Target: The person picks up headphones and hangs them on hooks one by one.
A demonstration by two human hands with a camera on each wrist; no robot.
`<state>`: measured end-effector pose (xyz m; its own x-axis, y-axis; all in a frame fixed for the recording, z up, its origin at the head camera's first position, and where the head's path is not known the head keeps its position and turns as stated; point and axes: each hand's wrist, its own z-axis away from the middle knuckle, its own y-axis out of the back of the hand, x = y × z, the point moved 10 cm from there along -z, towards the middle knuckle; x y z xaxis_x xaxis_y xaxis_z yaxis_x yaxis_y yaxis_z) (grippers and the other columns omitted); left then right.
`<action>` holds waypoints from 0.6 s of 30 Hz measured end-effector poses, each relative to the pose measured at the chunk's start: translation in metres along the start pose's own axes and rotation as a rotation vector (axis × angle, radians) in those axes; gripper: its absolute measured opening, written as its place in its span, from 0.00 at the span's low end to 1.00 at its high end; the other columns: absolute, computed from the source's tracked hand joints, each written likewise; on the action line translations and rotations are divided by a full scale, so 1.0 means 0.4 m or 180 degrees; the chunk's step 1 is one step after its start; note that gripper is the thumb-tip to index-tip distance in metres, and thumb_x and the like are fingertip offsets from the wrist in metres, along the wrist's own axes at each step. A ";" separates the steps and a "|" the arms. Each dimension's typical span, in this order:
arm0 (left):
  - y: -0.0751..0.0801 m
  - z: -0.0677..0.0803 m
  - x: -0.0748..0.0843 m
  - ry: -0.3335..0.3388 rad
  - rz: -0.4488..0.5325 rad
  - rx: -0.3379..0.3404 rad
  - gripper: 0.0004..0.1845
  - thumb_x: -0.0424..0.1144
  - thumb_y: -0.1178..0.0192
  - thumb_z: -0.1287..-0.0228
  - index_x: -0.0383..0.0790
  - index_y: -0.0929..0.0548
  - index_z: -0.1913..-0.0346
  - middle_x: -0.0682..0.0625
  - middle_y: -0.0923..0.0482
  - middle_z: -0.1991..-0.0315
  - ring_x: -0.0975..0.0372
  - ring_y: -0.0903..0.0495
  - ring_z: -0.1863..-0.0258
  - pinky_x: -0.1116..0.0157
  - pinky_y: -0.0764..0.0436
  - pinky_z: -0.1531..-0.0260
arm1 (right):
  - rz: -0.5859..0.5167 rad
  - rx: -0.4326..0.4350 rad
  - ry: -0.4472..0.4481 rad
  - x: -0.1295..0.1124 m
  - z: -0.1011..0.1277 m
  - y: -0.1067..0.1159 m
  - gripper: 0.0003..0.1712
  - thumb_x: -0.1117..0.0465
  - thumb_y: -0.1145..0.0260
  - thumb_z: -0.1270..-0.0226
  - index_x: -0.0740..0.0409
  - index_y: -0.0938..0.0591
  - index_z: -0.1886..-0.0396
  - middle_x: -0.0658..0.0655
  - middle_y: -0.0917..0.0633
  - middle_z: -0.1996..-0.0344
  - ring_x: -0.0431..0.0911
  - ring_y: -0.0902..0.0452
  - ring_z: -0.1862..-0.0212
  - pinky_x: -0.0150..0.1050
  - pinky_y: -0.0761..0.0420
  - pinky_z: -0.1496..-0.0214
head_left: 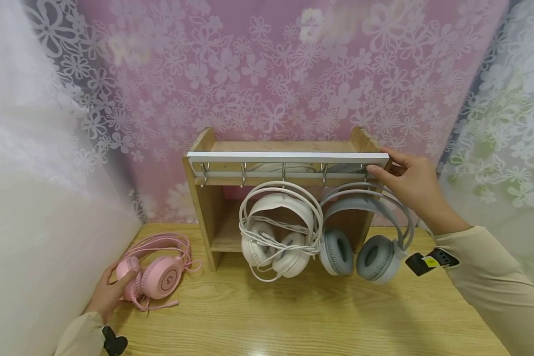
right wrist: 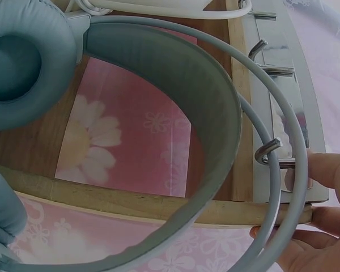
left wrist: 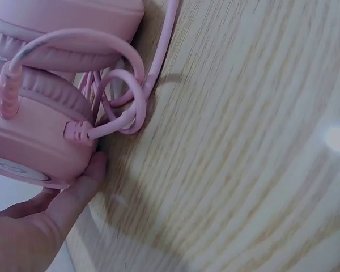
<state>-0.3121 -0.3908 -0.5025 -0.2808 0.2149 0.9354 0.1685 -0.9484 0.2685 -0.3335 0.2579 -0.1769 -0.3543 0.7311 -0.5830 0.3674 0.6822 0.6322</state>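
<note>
Pink over-ear headphones (head_left: 162, 278) lie on the table at the left, their cable in loose loops. My left hand (head_left: 108, 292) grips the outer ear cup between thumb and fingers, and the left wrist view has the same ear cup (left wrist: 42, 144) close up. A small wooden shelf (head_left: 199, 212) carries a white hook rail (head_left: 267, 156) along its top front. Grey headphones (head_left: 376, 259) hang by the headband at the rail's right end, over a metal hook (right wrist: 269, 150). My right hand (head_left: 416, 185) holds that upper right corner of the shelf, thumb on the rail's front.
White headphones (head_left: 293, 257), wrapped in their cable, hang from the middle hook beside the grey ones. Bare hooks (head_left: 243, 174) show further left. The shelf stands on a wood-grain table (head_left: 258, 316), with a flowered pink curtain (head_left: 267, 74) behind and a white wall-like surface (head_left: 40, 198) at left.
</note>
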 end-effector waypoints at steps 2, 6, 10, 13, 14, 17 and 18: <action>0.002 0.000 -0.002 0.0013 0.0009 0.0039 0.48 0.56 0.46 0.31 0.43 0.66 0.24 0.25 0.55 0.31 0.60 0.24 0.57 0.59 0.17 0.60 | 0.0000 0.0008 -0.0006 0.002 -0.001 0.000 0.37 0.45 0.34 0.37 0.54 0.30 0.32 0.69 0.16 0.54 0.19 0.26 0.64 0.22 0.29 0.73; 0.007 0.002 -0.004 0.0024 0.0048 0.0124 0.49 0.56 0.45 0.33 0.44 0.65 0.23 0.26 0.55 0.30 0.62 0.25 0.57 0.61 0.18 0.61 | -0.0026 0.0006 0.0008 0.004 -0.001 0.001 0.37 0.45 0.34 0.37 0.55 0.30 0.32 0.70 0.17 0.53 0.18 0.27 0.65 0.22 0.29 0.73; 0.014 0.006 -0.008 -0.0006 0.0126 0.0259 0.49 0.55 0.44 0.33 0.44 0.63 0.23 0.27 0.53 0.32 0.66 0.26 0.61 0.63 0.17 0.65 | -0.0006 0.0021 -0.0014 0.003 0.000 0.000 0.38 0.44 0.34 0.37 0.54 0.30 0.32 0.68 0.16 0.55 0.16 0.29 0.66 0.21 0.28 0.72; 0.025 0.002 -0.019 -0.0089 0.0297 0.0397 0.47 0.53 0.40 0.35 0.49 0.58 0.23 0.29 0.45 0.37 0.67 0.25 0.63 0.63 0.16 0.68 | -0.0007 0.0042 -0.0023 0.001 0.000 0.001 0.38 0.43 0.34 0.37 0.54 0.30 0.32 0.68 0.16 0.55 0.14 0.30 0.67 0.21 0.28 0.72; 0.028 0.001 -0.022 -0.0134 0.0357 0.0427 0.47 0.53 0.39 0.36 0.50 0.56 0.23 0.29 0.44 0.38 0.67 0.25 0.64 0.62 0.16 0.68 | -0.0012 0.0044 -0.0021 0.000 0.000 0.001 0.38 0.43 0.34 0.37 0.54 0.30 0.32 0.68 0.16 0.55 0.14 0.30 0.67 0.21 0.28 0.72; 0.035 0.009 -0.025 -0.0214 0.0482 0.0562 0.45 0.51 0.37 0.37 0.54 0.52 0.23 0.34 0.40 0.42 0.70 0.24 0.66 0.63 0.16 0.70 | -0.0015 0.0048 -0.0013 -0.002 0.002 0.001 0.38 0.43 0.34 0.37 0.55 0.30 0.32 0.68 0.16 0.55 0.14 0.30 0.67 0.21 0.28 0.72; 0.036 0.017 -0.022 -0.0227 0.0515 0.0610 0.44 0.50 0.37 0.37 0.54 0.51 0.24 0.38 0.38 0.45 0.72 0.24 0.68 0.65 0.16 0.71 | -0.0010 0.0039 -0.0019 -0.002 0.003 0.001 0.38 0.43 0.34 0.37 0.55 0.30 0.31 0.68 0.16 0.55 0.19 0.25 0.65 0.21 0.28 0.72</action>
<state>-0.3008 -0.4047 -0.5055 -0.1694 0.0864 0.9817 0.3835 -0.9118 0.1464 -0.3322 0.2576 -0.1768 -0.3505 0.7290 -0.5880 0.3769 0.6846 0.6240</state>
